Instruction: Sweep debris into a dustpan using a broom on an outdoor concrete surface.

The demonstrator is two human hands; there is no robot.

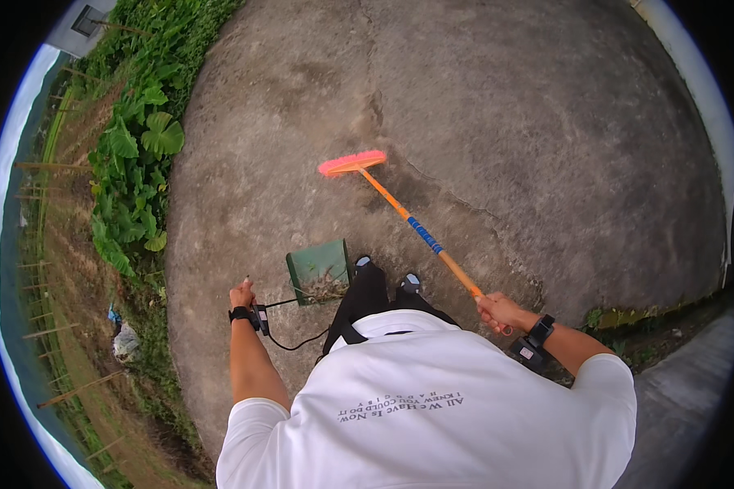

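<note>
My right hand [499, 313] is closed around the end of an orange broom [422, 234] with a blue wrapped band on its pole. The broom's pink bristle head rests out ahead on the concrete. On the left, my left hand [241, 293] is closed, with a thin dark handle running from behind the wrist to a green dustpan [318, 259]. The grip itself is partly hidden. Dry leaf and twig litter [324, 287] lies in the pan, close to my feet. The broom head is apart from the pan, beyond it.
Cracked concrete ground [546, 122] surrounds me, with a dark dirt patch by the broom head. Leafy green plants [134, 155] border the left side. A pale wall [701, 90] curves along the right. A black cable [298, 345] hangs between my left wrist and body.
</note>
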